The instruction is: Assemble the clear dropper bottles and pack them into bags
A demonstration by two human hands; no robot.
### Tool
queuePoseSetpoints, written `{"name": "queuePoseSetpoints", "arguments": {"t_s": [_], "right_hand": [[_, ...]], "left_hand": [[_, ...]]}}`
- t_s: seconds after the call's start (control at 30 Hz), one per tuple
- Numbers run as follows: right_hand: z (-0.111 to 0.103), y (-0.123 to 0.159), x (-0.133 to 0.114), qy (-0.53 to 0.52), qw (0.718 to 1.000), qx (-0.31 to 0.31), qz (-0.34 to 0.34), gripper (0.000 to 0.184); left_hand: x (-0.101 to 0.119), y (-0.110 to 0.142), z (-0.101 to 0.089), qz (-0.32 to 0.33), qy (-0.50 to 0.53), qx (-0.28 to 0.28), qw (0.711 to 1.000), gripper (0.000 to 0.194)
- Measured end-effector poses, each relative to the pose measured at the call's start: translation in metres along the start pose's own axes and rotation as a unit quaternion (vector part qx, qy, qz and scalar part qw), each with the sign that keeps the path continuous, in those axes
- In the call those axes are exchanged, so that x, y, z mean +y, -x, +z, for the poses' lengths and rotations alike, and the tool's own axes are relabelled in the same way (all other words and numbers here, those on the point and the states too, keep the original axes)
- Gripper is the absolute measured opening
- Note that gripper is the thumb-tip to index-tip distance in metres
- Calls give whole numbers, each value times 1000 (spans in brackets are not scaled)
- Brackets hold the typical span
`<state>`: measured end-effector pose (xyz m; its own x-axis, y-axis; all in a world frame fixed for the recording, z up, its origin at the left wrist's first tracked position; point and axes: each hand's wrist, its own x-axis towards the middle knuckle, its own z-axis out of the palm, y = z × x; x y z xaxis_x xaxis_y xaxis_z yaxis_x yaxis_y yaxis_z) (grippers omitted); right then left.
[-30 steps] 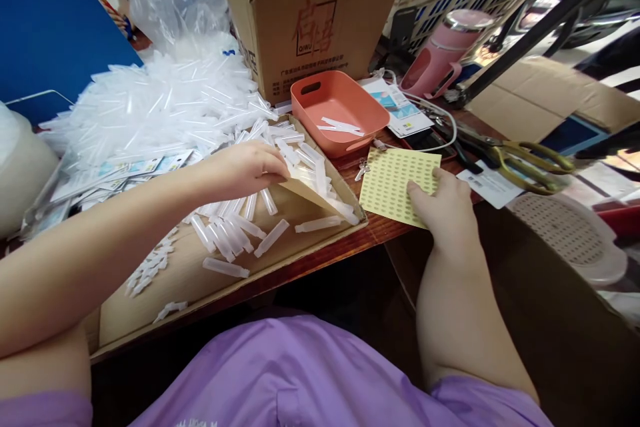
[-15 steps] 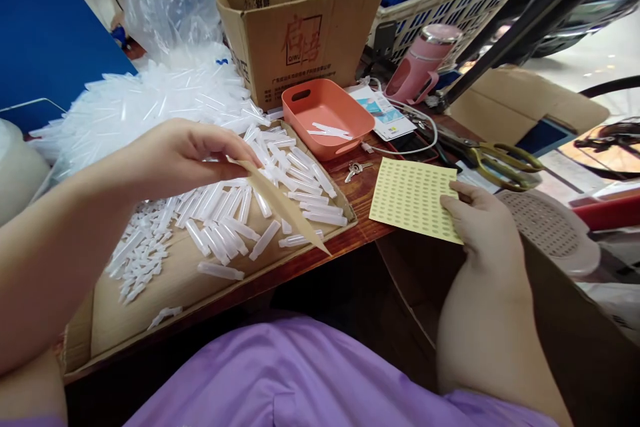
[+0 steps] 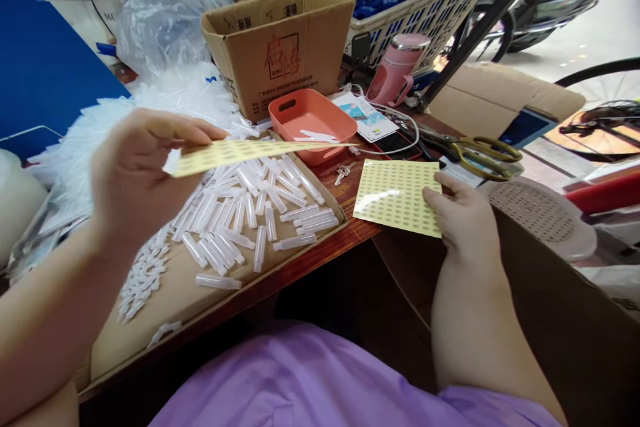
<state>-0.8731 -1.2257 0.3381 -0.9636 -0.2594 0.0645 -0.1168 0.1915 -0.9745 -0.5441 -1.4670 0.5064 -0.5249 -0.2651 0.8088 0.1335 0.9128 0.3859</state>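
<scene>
My left hand [image 3: 150, 167] pinches one end of a yellow sticker sheet [image 3: 240, 152], tilted nearly edge-on above the pile of clear plastic tubes [image 3: 215, 207]. Rows of small oval stickers show on its face. At the right, my right hand [image 3: 463, 210] grips the edge of a second sticker sheet [image 3: 395, 197] between thumb and fingers; it faces up, with glare on its left part. The tubes lie loose on a cardboard sheet [image 3: 200, 310]. Small white plastic caps or nozzles [image 3: 145, 280] are heaped beneath my left wrist.
An orange basket [image 3: 313, 120] holding white strips stands before a cardboard box [image 3: 280, 53]. Keys [image 3: 344, 173], a pink bottle [image 3: 397, 70] and large scissors [image 3: 485, 157] lie or stand to the right. A white crate [image 3: 425, 20] with blue items is behind.
The left hand's sheet has swung from steeply slanted, plain backing showing, to almost level with its printed face visible. My right hand still holds its sheet. The camera view has shifted slightly.
</scene>
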Motion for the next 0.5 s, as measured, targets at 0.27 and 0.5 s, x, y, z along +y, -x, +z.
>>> {"name": "queuePoseSetpoints", "arguments": {"t_s": [0.27, 0.5], "right_hand": [[-21, 20, -9, -166, 982, 94, -9, 54], [-80, 4, 6, -223, 956, 173, -76, 42]], "left_hand": [[7, 11, 94, 245, -77, -152, 954, 19], [7, 21, 178, 171, -108, -433, 878, 29]]}}
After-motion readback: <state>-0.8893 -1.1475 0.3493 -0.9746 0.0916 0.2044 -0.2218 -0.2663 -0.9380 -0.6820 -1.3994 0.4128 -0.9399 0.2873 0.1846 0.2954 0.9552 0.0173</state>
